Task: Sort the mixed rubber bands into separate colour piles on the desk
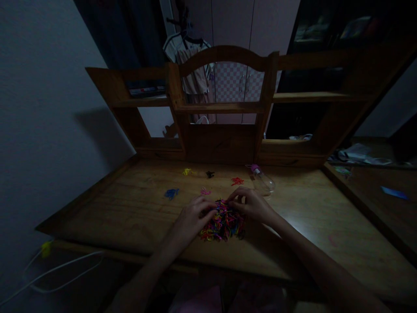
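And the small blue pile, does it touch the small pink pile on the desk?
Apart: the head view plainly shows bare desk between the blue pile and the pink pile.

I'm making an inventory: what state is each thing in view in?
Mixed pile, heaped, colours jumbled
Left hand, bent at the pile, grip unclear
Right hand, curled at the pile's far side, grip unclear
Yellow pieces, loosely grouped
Black pieces, loosely grouped
Red pieces, loosely grouped
Blue pieces, loosely grouped
Pink pieces, loosely grouped
Bottle, lying on its side
Purple cap, on the bottle
Checked doors, closed
Clothes, hanging
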### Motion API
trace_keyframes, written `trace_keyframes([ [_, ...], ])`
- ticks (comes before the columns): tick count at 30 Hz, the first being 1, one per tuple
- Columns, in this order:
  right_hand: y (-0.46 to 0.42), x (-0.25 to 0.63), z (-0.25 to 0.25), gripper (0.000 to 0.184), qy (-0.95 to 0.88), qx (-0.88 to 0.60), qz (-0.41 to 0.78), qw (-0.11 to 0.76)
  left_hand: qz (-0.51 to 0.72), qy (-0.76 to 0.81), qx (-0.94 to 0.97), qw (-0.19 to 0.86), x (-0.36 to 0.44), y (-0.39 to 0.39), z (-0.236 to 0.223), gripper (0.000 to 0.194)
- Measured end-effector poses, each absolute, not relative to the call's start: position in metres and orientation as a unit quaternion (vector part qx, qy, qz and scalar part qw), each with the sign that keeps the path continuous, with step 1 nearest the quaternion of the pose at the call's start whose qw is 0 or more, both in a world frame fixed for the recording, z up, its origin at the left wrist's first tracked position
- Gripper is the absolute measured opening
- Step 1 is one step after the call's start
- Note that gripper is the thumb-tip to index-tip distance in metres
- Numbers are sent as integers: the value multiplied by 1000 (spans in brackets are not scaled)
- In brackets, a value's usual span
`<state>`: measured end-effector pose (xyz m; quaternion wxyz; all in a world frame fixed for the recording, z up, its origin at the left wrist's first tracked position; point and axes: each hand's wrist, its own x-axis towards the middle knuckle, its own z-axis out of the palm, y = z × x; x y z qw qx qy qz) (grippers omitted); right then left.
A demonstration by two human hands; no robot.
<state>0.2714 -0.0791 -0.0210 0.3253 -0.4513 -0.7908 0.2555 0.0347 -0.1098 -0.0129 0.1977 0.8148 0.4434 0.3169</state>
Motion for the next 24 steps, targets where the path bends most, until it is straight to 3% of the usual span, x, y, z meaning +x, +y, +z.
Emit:
trace_keyframes([
  [7, -80, 281, -14, 17, -819, -425, 287, 258, 367, 478, 773, 198, 36, -125, -31, 15],
  [24, -78, 277, -22, 19, -809, -430, 310, 254, 431, 509, 722, 186, 35, -139, -42, 13],
])
